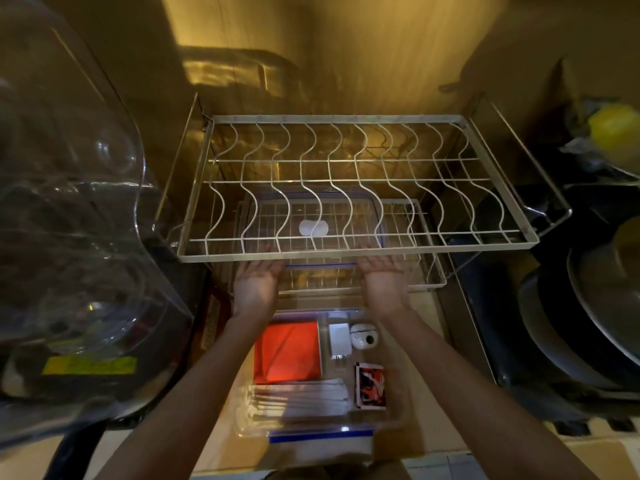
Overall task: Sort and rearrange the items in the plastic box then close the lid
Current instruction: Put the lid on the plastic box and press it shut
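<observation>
A clear plastic box (398, 407) with a blue clip (320, 436) stands open on the counter near me. Inside lie an orange-red folded cloth (287, 351), a white charger plug (339, 341), a white round earbud case (363, 336), a red-and-black sachet (370, 384) and a bundle of white sticks (298, 398). The clear lid (311, 275) with blue edges rests on the lower tier of the dish rack. My left hand (256, 285) grips its left side and my right hand (382, 278) its right side. The upper rack hides my fingertips.
A white wire dish rack (356, 181) spans the middle, with its upper tier above my hands. A large clear plastic cover (69, 202) stands at the left. Dark pans and a metal lid (595, 306) are stacked at the right, with a yellow object (614, 128) behind them.
</observation>
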`<state>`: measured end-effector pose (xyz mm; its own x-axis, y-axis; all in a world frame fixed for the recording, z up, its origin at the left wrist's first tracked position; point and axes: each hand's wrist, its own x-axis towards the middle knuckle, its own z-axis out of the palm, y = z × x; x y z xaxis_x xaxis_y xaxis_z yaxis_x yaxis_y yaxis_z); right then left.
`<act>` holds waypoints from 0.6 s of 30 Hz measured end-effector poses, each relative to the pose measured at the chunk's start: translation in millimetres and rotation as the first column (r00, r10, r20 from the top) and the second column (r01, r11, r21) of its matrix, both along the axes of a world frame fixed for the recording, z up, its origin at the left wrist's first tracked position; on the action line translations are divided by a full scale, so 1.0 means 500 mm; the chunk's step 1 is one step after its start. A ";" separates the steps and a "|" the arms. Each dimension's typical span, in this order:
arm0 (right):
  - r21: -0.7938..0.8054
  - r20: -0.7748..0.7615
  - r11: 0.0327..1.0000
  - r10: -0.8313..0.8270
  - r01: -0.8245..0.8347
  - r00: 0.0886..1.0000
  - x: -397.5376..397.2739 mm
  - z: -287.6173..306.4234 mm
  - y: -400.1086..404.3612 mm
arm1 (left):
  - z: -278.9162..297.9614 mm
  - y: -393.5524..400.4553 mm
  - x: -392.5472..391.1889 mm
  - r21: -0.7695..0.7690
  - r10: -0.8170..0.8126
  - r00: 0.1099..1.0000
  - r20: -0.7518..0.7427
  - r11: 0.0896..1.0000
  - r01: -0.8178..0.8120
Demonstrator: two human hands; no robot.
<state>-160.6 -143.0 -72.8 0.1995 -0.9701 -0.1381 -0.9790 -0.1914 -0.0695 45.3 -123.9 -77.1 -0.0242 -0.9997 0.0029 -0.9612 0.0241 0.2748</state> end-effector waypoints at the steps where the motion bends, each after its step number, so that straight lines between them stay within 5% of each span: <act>1: -0.018 0.000 1.000 0.005 -0.005 1.000 -0.002 -0.003 0.002 | 0.001 0.002 0.002 -0.012 -0.009 1.000 0.010 1.000 0.010; 5: -0.210 0.066 0.978 0.028 -0.014 0.997 -0.010 -0.022 0.015 | 0.001 0.008 0.011 -0.122 -0.059 0.990 0.131 0.990 0.075; 11: -0.401 0.193 0.912 0.173 -0.083 0.966 -0.044 -0.013 0.072 | 0.028 0.073 0.000 -0.277 -0.101 0.994 0.051 0.954 0.111; 15: -0.345 0.372 0.938 0.109 0.028 0.922 -0.083 0.022 0.128 | 0.062 0.139 -0.018 -0.362 -0.078 0.995 -0.069 0.931 0.048; 18: -0.168 0.704 0.973 0.006 0.158 0.710 -0.115 0.065 0.172 | 0.097 0.195 -0.030 -0.371 -0.022 0.987 -0.162 0.928 -0.040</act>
